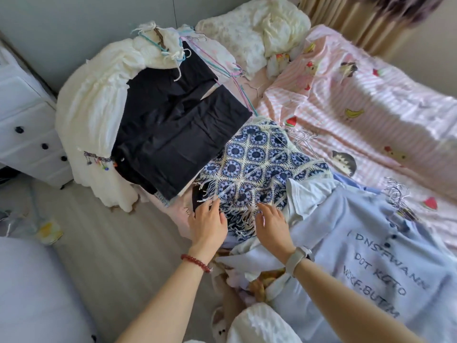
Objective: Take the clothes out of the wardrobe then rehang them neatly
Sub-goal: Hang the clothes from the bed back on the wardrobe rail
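The first half of the task looks done: the clothes lie heaped on the bed [371,100], out of the wardrobe, which is not in view. A cream garment [94,115] drapes over the bed's corner, a black garment [173,127] lies on it, a pale blue lettered shirt [358,243] sits nearest, and the blue crochet top [259,159] lies between them. Loose hangers [232,70] lie beside the pile, so rehanging appears not yet begun. The left hand [206,219] and right hand [270,222] rest with fingers loosely spread on the crochet top's fringed hem; whether any fingertip pinches the fringe is hard to tell.
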